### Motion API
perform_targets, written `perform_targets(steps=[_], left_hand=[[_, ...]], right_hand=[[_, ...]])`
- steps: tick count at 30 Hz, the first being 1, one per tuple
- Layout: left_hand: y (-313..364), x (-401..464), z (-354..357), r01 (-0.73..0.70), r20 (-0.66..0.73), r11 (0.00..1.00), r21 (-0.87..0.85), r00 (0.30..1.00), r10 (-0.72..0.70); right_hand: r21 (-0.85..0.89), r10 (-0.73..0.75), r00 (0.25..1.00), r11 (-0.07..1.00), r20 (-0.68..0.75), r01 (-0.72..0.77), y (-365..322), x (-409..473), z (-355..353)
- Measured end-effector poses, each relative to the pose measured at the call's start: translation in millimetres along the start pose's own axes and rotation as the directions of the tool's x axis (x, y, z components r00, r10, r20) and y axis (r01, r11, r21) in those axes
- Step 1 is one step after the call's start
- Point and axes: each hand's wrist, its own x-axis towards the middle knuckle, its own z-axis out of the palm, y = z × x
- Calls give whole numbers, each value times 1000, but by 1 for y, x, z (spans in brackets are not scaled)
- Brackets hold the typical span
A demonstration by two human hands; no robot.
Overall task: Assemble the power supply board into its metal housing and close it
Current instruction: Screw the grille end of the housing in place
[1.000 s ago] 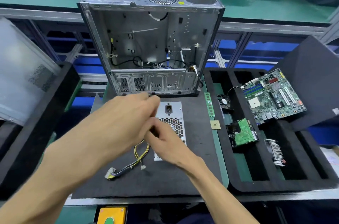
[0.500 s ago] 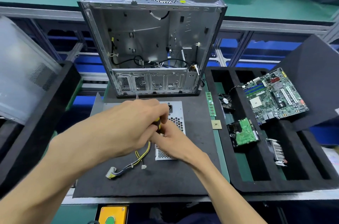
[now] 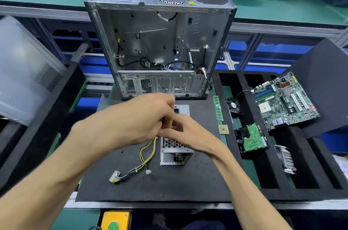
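The silver power supply housing (image 3: 176,155) lies flat on the black mat (image 3: 169,186), its perforated side facing up. Yellow and black cables (image 3: 146,154) run from it to a white connector (image 3: 114,178). Both hands meet just above the housing. My left hand (image 3: 139,122) has its fingers curled round a small dark-handled tool (image 3: 164,122), most of which is hidden. My right hand (image 3: 190,135) reaches in from the right and its fingertips pinch at the same tool. The hands cover the middle of the housing.
An open, bare computer case (image 3: 160,45) stands upright behind the mat. A black foam tray (image 3: 318,188) on the right holds a motherboard (image 3: 284,100), a hard drive (image 3: 251,139), a fan (image 3: 233,106) and a card (image 3: 286,159). A RAM stick (image 3: 218,108) and a CPU chip (image 3: 223,129) lie between.
The hands have drawn closer together over the housing, and my left fingers have curled tighter. The yellow of the tool's handle seen half a second ago is now hidden.
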Motion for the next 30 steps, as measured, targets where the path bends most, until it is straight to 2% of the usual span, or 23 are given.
perform_targets(steps=[4,8,11,15,17,20,21,25,26,30], left_hand=[[1,-3,2,-9,-95,994,-111,995,-1],[1,-2,-3,203,-166,977,61,967,-191],[2,-3,-4,122,-120,992,23,986,-118],[1,-9,-8,-5,-33,998,-67,999,3],[3,-10,-7,21,-67,998,-62,997,-26],[4,-9,-3,179,-117,981,70,978,-170],[4,-8,-1,169,-126,983,70,979,-159],[4,-8,-2,-10,-13,998,-69,1000,9],[6,-10,-4,2,2,996,-84,1000,-2],[7,-8,0,124,-135,992,13,983,-121]], right_hand=[[7,-66,997,998,50,66,1,-4,-6],[-46,-73,996,996,-48,71,8,2,-1],[-110,-99,987,990,-128,85,13,4,0],[-45,-116,990,993,-86,113,10,1,2],[-32,-100,990,995,-99,97,12,-1,3],[-25,-77,986,997,-146,74,18,-1,3],[-26,-80,985,997,-156,76,18,0,4],[-14,-91,983,996,-157,90,21,1,7],[-8,-82,985,997,-152,82,24,0,7],[-3,-100,983,995,-156,101,25,-2,7]])
